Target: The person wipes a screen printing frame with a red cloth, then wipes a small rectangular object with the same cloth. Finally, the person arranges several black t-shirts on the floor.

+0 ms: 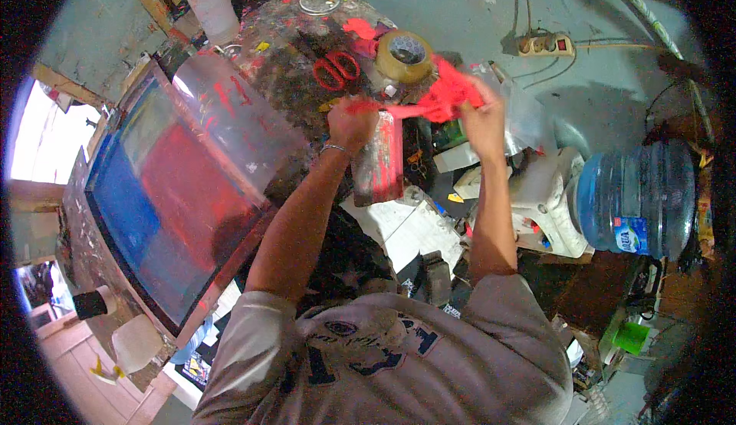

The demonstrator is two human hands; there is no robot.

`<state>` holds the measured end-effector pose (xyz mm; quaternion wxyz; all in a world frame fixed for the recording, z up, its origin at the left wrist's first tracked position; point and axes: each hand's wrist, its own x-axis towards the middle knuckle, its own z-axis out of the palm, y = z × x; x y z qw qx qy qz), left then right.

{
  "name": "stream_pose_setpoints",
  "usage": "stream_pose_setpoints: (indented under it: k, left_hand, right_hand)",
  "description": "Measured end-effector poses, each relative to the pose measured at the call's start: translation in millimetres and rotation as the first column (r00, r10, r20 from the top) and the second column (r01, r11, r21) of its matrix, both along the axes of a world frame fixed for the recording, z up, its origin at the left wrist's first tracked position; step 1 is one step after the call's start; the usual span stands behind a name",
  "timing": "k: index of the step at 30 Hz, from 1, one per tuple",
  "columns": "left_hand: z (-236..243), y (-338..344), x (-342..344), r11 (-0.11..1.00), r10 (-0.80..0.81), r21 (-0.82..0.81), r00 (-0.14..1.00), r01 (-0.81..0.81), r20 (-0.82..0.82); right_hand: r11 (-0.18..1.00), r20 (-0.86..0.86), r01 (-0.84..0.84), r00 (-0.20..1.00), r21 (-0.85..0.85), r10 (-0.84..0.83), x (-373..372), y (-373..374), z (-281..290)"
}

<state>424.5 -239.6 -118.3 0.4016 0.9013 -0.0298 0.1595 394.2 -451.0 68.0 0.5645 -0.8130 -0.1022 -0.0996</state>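
room to pass lies between the two bare forearms (491,222), bounded above by a stretched strip of bright red cloth (446,97) spanning from left hand (353,127) to right hand (483,118); a flat, pink-smeared board (381,160) narrows it. beyond the hands, a thick, round roll of tan tape (395,71) and red-handled scissors (331,82) obstruct. leftward, a framed screen of blue and red mesh (184,187) blocks; rightward, a large, ribbed, bluish plastic bottle (659,191) does.

Crumpled red material (446,97) (blurred) between both hands (354,124)
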Motion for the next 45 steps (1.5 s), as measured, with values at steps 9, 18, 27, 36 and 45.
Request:
stream_pose_setpoints:
  k: [9, 18, 27, 36, 45]
  left_hand:
    - [50.6, 3.1, -9.8, 0.922, -0.047, 0.38, 0.997, 0.065, -0.056]
    - [65.6, -2.3, -13.7, 0.952, 0.147, 0.293, 0.968, -0.083, -0.205]
    - [76.2, 0.1, -11.7, 0.984, 0.057, 0.179, 0.939, 0.005, -0.338]
    - [56.0, 4.4, 1.6, 0.963, 0.124, 0.264, 0.948, -0.045, -0.292]
    - [48.3, 3.3, -5.8, 0.978, 0.101, 0.194, 0.984, -0.072, -0.144]
  right_hand:
    - [0.942, 0.228, 0.169, 0.968, -0.291, -0.104, -38.0, 45.6, -119.8]
    - [0.887, 0.308, 0.191, 0.95, -0.421, -0.058, -59.6, 57.2, -135.9]
    - [0.945, 0.295, 0.225, 0.944, -0.238, -0.151, -124.9, 51.4, -172.8]
    - [0.976, 0.198, 0.182, 0.968, -0.124, -0.155, -71.7, 34.7, -121.7]
    - [0.821, 0.17, 0.364, 0.931, -0.439, -0.322, -82.2, 81.7, -136.7]
